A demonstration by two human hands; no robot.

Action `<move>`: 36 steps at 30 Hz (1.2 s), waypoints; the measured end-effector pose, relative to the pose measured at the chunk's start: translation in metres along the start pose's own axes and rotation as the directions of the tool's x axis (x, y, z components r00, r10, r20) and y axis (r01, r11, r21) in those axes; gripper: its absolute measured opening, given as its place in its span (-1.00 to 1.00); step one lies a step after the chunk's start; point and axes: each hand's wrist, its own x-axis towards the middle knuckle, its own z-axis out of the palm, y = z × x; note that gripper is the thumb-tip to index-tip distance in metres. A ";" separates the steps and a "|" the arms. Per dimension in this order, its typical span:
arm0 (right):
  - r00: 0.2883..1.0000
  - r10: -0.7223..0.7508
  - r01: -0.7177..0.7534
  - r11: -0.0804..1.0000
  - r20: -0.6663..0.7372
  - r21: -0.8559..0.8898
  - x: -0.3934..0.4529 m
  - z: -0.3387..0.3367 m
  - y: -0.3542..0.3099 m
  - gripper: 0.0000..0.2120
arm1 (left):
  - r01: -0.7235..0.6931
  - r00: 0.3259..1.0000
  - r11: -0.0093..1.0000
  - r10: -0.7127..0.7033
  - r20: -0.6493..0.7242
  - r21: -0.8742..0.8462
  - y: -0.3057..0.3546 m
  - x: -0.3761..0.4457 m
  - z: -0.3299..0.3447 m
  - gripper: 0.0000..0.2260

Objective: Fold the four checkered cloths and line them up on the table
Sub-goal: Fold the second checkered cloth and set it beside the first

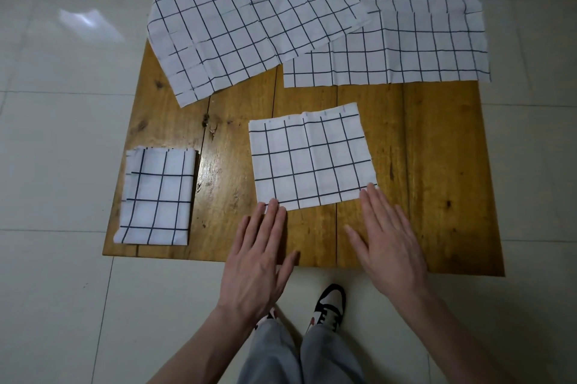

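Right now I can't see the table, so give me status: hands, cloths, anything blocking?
Left hand and right hand open, fingertips at half-folded cloth. Folded cloth near left. Two unfolded cloths overlapping behind. Nothing blocking.

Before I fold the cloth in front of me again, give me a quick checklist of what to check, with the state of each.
1. Both hands free: left hand and right hand lie flat, holding nothing. Ok.
2. Fingertips on the near edge of the partly folded white checkered cloth: they reach its near corners. Ok.
3. Cloth edges square: its far edge runs slanted and the right side flares. Not ok.
4. Bare wooden table beside it for folding: room on the right. Ok.
5. Finished narrow folded cloth parked apart at the left edge. Ok.
6. Two unfolded checkered cloths, left one overlapping right one, still waiting. Not ok.
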 end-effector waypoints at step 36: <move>0.805 0.586 -0.545 0.668 0.093 0.506 0.057 -0.045 -0.044 -0.42 | 0.128 0.991 0.991 -0.125 -0.051 0.044 0.024 0.025 -0.007 -0.35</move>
